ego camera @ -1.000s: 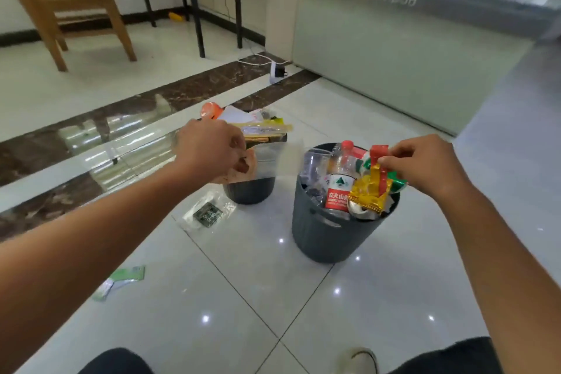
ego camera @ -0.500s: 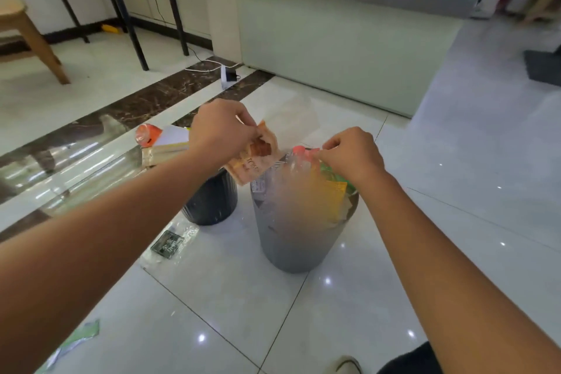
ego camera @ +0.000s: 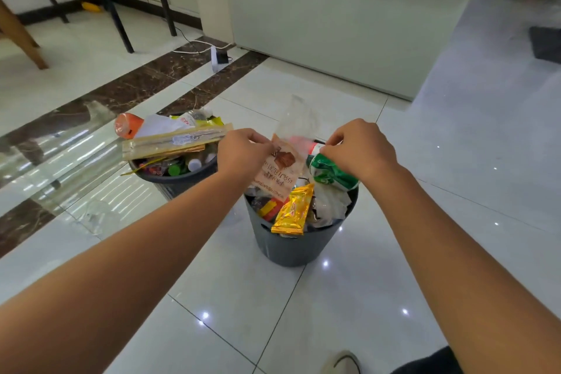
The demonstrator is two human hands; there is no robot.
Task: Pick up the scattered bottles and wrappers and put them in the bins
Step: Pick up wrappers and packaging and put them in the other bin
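Two dark grey bins stand on the tiled floor. The nearer bin is heaped with wrappers, and a yellow wrapper hangs over its rim. My left hand pinches a pale orange and clear snack wrapper above this bin. My right hand grips a green and white wrapper at the bin's top right. The farther bin on the left holds bottles, a long tan packet and an orange bottle.
A clear plastic wrapper lies on the floor left of the bins. A pale display counter stands behind, with a power strip and cable in front. Black stand legs and a wooden chair leg are at the far left. My shoe is at the bottom.
My left hand has carried the orange wrapper from over the farther bin to over the nearer bin. The yellow wrapper has left my right hand and now hangs on the rim.
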